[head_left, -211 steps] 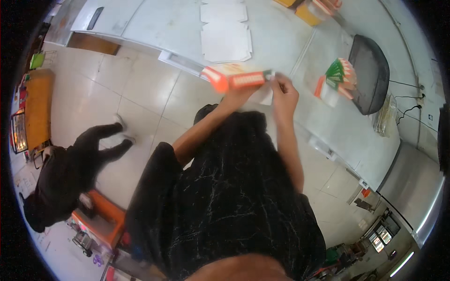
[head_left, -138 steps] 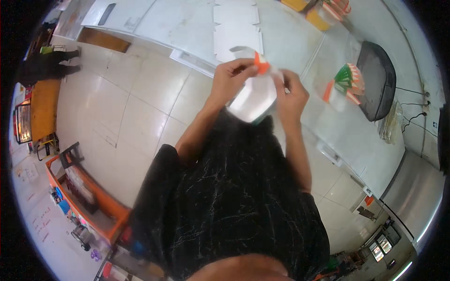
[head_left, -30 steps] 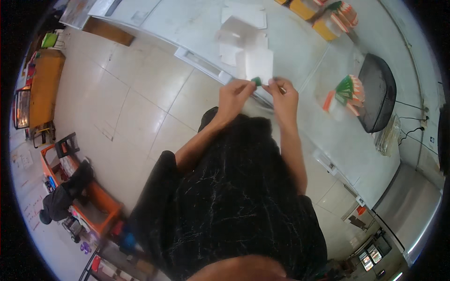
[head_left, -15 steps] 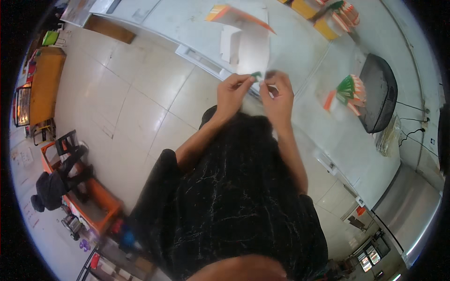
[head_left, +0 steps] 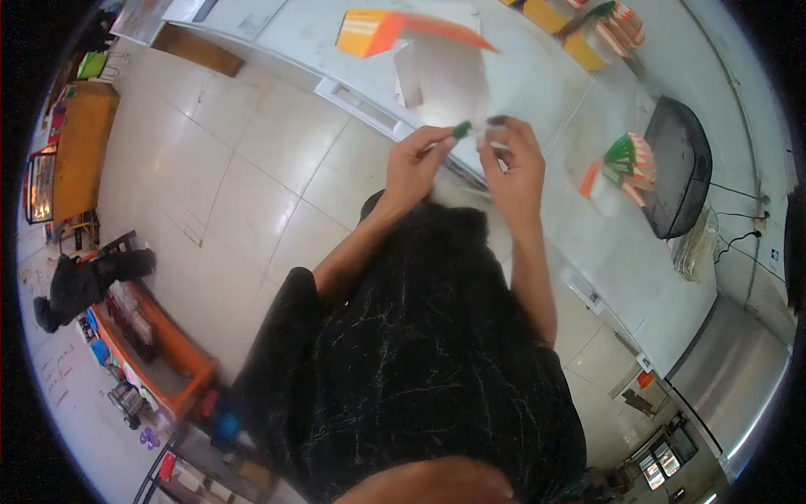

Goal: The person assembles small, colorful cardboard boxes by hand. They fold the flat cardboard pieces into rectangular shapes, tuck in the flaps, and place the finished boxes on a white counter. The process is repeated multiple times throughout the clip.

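Note:
My left hand [head_left: 413, 168] pinches a small green piece [head_left: 461, 129] between thumb and fingertips, just over the near edge of the white counter [head_left: 537, 101]. Close by on the right, my right hand [head_left: 516, 164] has its thumb and fingers drawn together on a small whitish piece [head_left: 492, 134], blurred and too small to name. A slight gap shows between the two pieces. Beyond my hands lies an opened carton [head_left: 367, 34], yellow and orange outside, with its pale inside facing up.
Fanned green, orange and white packets [head_left: 625, 161] lie on the counter at right, beside a black rounded case [head_left: 682, 168]. Yellow boxes [head_left: 579, 50] with similar packets stand at the far right. Across the tiled floor, a person in dark clothes [head_left: 84, 281] bends by an orange cart [head_left: 168, 357].
My right hand has drawn away to the right, widening the gap between my hands. The carton's orange panel sits further left and shows more yellow. The person at left has shifted.

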Demonstrator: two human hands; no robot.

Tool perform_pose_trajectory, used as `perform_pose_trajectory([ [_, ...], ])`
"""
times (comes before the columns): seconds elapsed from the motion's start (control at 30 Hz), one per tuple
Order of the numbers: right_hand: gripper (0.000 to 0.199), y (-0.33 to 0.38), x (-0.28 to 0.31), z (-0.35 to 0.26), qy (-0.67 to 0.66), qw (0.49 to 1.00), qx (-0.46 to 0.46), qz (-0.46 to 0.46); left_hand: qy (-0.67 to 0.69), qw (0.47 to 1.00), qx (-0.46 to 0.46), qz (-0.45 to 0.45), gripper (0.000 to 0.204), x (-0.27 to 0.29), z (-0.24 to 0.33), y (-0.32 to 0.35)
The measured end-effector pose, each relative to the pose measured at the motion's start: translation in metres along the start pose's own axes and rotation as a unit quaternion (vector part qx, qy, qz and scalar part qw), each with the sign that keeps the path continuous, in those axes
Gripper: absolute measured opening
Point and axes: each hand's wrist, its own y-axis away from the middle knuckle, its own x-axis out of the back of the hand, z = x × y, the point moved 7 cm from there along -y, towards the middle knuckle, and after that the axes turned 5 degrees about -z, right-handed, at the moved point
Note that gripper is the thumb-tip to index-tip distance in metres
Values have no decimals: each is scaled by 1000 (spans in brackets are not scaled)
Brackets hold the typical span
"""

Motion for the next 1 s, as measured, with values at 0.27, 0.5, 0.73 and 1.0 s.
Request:
perform_pose_trajectory([
  [0.27,7,1,-7,-11,44,998,47,-6,30,999,20,0,17,-2,0,3],
  [0.5,7,-2,-10,-17,82,994,62,-31,6,1000,10,9,18,4,0,3],
  [0.73,7,0,-21,-26,159,980,100,-61,-51,999,4,-14,21,10,-3,3],
  [1.0,11,-4,-48,-5,137,983,96,-78,-138,984,-99,47,24,26,13,9],
])
